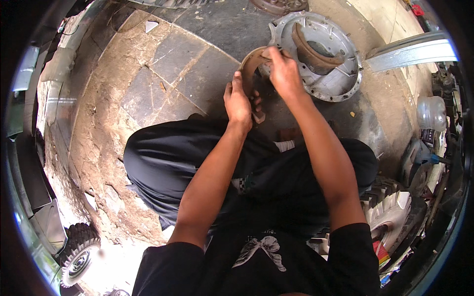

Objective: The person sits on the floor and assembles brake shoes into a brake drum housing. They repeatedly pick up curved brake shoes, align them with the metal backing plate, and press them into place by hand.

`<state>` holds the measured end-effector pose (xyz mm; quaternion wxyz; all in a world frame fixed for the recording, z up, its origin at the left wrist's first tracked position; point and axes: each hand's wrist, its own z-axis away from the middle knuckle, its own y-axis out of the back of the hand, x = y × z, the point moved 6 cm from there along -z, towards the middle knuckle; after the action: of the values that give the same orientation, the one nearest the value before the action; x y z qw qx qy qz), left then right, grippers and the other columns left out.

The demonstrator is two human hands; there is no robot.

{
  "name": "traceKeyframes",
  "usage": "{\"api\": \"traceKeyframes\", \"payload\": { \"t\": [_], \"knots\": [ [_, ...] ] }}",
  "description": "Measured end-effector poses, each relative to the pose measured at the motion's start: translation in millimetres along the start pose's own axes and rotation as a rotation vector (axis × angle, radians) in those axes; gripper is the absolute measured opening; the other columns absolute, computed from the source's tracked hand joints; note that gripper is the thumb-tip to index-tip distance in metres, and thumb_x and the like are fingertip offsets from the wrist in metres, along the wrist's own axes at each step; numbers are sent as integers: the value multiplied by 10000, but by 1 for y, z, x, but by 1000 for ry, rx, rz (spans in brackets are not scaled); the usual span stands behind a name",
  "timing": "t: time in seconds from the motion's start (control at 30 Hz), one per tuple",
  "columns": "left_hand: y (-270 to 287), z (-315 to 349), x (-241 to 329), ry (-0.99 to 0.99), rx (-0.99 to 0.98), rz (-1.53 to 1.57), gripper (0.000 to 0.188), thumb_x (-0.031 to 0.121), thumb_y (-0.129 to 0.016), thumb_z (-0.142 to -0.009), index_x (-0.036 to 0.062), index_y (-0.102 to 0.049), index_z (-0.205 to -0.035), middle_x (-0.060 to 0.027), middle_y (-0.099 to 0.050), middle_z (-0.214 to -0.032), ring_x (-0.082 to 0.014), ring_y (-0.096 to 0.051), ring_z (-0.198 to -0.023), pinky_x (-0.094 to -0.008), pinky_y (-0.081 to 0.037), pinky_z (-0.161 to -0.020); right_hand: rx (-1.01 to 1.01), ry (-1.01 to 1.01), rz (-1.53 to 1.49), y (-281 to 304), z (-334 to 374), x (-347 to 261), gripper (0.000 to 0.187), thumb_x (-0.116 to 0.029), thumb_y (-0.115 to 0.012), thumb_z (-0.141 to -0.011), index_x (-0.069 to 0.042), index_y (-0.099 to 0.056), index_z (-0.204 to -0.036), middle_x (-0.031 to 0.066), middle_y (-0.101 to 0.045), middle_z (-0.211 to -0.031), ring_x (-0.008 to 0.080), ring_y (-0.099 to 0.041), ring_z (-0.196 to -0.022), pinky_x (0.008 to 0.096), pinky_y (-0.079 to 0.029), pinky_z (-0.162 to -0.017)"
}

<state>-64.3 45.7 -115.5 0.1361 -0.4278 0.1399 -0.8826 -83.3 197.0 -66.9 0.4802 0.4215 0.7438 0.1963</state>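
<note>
My left hand point(238, 104) is wrapped round a curved brown brake shoe point(250, 68), its thumb along the outer side and its fingertips showing on the inner side. The shoe is raised before my crossed legs, its arc bulging to the left. At its upper end my right hand point(285, 74) is closed, knuckles up, with a small pale edge showing by the fingers. What it grips there is too small to name. Just right of that hand a second rusty brake shoe point(316, 58) lies inside a round grey metal housing point(349, 81) with a holed rim.
A rusty round metal part point(280, 5) sits at the far edge. To the right are a metal channel point(412, 55), a clear plastic container point(431, 113) and a large knobbly tyre point(390, 213). A small wheel point(79, 261) stands at the lower left. Worn dark tiles point(170, 74) cover the floor.
</note>
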Motion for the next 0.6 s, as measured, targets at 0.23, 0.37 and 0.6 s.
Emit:
{"api": "traceKeyframes", "payload": {
  "t": [0.23, 0.37, 0.6],
  "knots": [
    [3, -6, -6, 40, -65, 73, 469, 524, -515, -1053, 63, -542, -1135, -69, -568, -725, -173, -530, -532, -325, -406, -444, -68, -27, -86, -3, 10, -3, 267, 58, -518, -908, -89, -630, -1100, 197, -707, -885, 409, -711, -881, 484, -565, -771],
    [0, 2, 2, 36, 3, -2, 475, 521, -534, -1046, 64, -543, -1176, -76, -587, -745, -174, -546, -535, -329, -413, -441, -22, -141, -101, 13, 2, 20, 271, 144, -584, -883, -18, -649, -1090, 180, -752, -1021, 280, -766, -924, 355, -610, -824],
    [0, 8, 10, -308, 73, -135, 442, 385, -580, -1061, 60, -526, -1355, -87, -662, -955, -147, -619, -669, -311, -477, -502, 89, -665, -919, 10, 25, 16, 323, -66, -771, -916, 40, -656, -1198, 105, -720, -1152, 178, -714, -1007, 311, -596, -915]
  ]
}}
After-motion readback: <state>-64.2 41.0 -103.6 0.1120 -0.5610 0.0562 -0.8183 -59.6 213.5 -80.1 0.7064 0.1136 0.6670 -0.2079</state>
